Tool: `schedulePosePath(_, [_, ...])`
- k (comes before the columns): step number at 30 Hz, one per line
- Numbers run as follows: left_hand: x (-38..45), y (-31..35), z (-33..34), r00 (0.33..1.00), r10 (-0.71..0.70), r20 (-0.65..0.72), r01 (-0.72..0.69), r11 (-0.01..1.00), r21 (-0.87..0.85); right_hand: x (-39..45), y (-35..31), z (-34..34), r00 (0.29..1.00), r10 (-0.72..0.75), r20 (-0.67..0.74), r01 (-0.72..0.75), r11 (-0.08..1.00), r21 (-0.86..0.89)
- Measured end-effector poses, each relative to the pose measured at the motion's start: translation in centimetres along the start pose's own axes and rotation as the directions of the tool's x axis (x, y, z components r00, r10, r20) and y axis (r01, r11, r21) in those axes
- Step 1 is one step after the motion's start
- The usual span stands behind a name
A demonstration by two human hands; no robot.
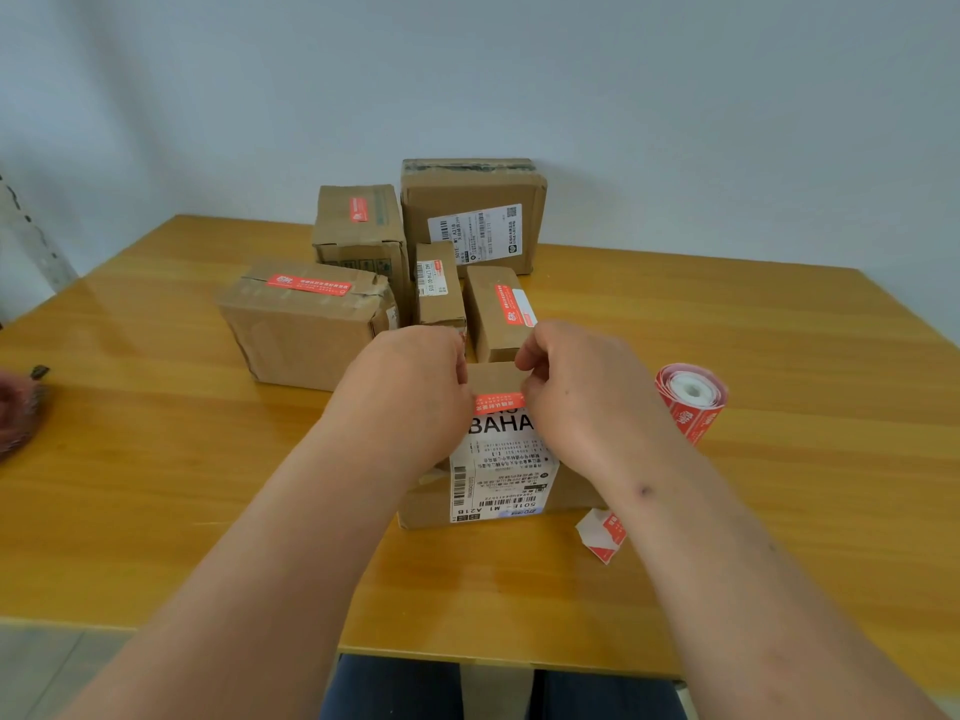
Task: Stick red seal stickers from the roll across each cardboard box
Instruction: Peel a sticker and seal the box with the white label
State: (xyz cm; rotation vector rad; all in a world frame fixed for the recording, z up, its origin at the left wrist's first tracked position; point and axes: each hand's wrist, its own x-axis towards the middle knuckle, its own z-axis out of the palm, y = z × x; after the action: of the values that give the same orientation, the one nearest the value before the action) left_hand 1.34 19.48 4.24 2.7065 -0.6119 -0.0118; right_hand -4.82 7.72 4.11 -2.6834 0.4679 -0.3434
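Sticker (498, 402) going across the near box (498, 475)
Left hand (410, 387) and right hand (576, 392) each pinch 1 sticker end, their grip keeping it taut to land flat; roll (691, 402) waits on the bench (779, 485).

Both bare forearms reach forward, converging at centre. Left hand (410, 387) back up, fingers curled down, pinching at far edge. Right hand (576, 392) close beside, fingers curled, thumb-side pinching inward.

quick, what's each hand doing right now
Left hand: pinching the left end of the red seal sticker.
Right hand: pinching its right end.
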Motion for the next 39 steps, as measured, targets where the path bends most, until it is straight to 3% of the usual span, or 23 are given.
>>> schedulePosePath(8, [-0.1,-0.2,0.3,1.0,0.006,-0.017,-0.007,1.0,-0.024,-0.1,0.1,0.6,0.999,-0.02,-0.037,0.02,1.0,-0.011])
schedulePosePath(26, [-0.4,-0.2,0.7,0.999,0.002,-0.042,-0.003,1.0,-0.016,-0.6,0.8,2.2,0.969,-0.219,-0.113,0.212,0.974,-0.078])
schedulePosePath(32, [-0.1,0.6,0.0,0.996,-0.012,0.088,0.007,0.998,0.061,-0.4,1.2,2.2,0.948,-0.283,-0.145,0.258,0.951,-0.169])
schedulePosePath(36, [-0.6,0.3,0.2,1.0,0.023,0.012,-0.023,0.998,0.053,-0.2,1.8,2.0,0.959,-0.25,-0.132,0.24,0.967,-0.091])
schedulePosePath(39, [-0.5,0.5,0.1,0.999,0.009,0.044,-0.011,0.998,0.065,0.0,2.2,2.1,0.972,-0.201,-0.125,0.198,0.98,-0.033])
